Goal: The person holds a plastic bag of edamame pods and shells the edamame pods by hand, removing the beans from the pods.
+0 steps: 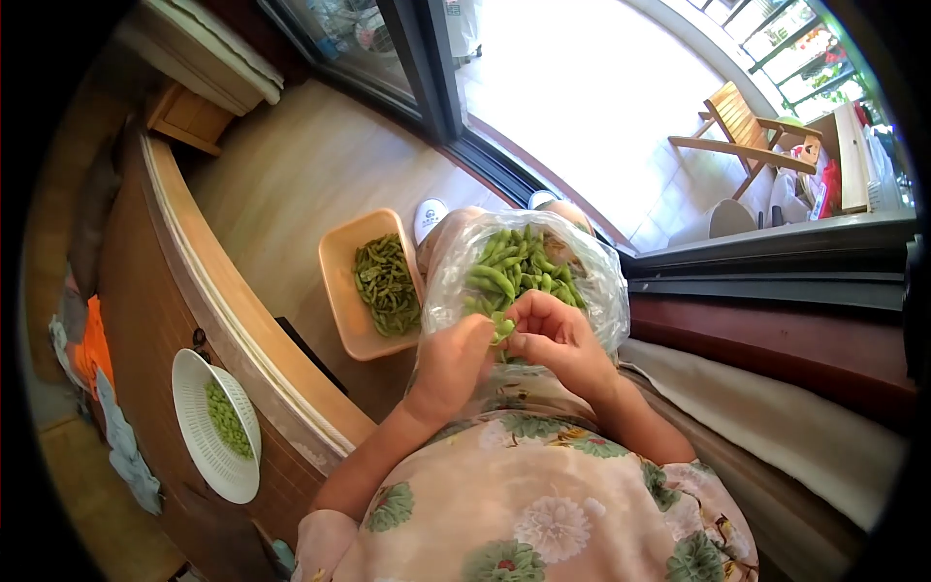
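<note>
One green pod (501, 328) between my two hands, over the lap. Left hand (453, 364): thumb and fingers drawn together on the pod's near side, its fingers mostly hidden behind the thumb. Right hand (562, 344): thumb and forefinger closed on the other edge, remaining fingers curled loosely. The pod looks split, though at this size I can't be sure.

Just beyond my fingertips, a heap of plump pods (514, 267) in a clear plastic bag (606, 281), spread open across my lap. Left of the bag, on the floor: a peach-coloured basin (337, 291) with darker, flatter pods (385, 286) piled toward its right side. White shoe (430, 215) near the basin's upper corner.

Farther left, brown table (160, 281); on it a white colander (194, 436), tilted in view, shelled green beans (228, 422) gathered inside. Farthest out, upper right: wooden chair (737, 121) on pale tiles, past the sliding door's track.
</note>
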{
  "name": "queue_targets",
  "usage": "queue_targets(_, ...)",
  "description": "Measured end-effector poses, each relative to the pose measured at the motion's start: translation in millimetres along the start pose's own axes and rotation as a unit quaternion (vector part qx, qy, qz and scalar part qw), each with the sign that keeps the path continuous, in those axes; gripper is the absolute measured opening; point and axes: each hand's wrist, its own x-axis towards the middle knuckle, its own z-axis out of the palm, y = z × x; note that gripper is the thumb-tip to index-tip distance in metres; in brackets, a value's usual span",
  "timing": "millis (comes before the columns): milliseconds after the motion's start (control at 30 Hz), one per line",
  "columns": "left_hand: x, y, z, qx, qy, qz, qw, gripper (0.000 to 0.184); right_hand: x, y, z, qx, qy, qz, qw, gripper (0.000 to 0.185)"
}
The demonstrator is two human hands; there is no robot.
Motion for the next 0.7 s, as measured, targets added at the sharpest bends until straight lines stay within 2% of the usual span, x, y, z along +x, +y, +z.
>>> queue_targets(33,-1,2,0,0.021,-0.004,0.016,1.000,0.021,0,0,0,-0.001,-0.008,-0.006,1.000,0.020)
queue_targets(133,-2,7,0,0.065,-0.012,0.063,0.996,0.017,-2,2,-3,-0.218,0.003,-0.031,0.976,0.028)
queue_targets(167,-3,8,2,0.068,-0.012,0.075,0.995,0.016,-1,4,-5,-0.245,0.005,-0.048,0.968,0.035)
queue_targets(200,-3,9,3,0.071,-0.010,0.087,0.994,0.017,0,6,-7,-0.246,-0.008,-0.056,0.968,0.034)
queue_targets(267,-3,5,3,0.032,-0.026,0.082,0.996,0.031,3,8,-13,-0.248,-0.035,-0.074,0.965,0.032)
queue_targets(300,-4,4,2,0.013,-0.034,0.080,0.996,0.039,3,7,-13,-0.204,-0.047,-0.060,0.976,0.030)
queue_targets(367,-6,5,-1,-0.003,-0.047,0.059,0.997,0.039,1,2,-10,-0.115,-0.072,-0.034,0.990,0.028)
queue_targets(567,-8,6,0,-0.015,-0.054,0.044,0.997,0.041,-2,0,-14,-0.226,-0.067,-0.040,0.971,0.022)
queue_targets(667,-8,3,1,0.010,-0.039,0.046,0.998,0.040,-4,-3,-9,-0.280,-0.033,-0.039,0.959,0.017)
queue_targets(700,-8,2,1,0.023,-0.032,0.047,0.998,0.039,-4,-2,-9,-0.306,-0.029,-0.071,0.949,0.015)
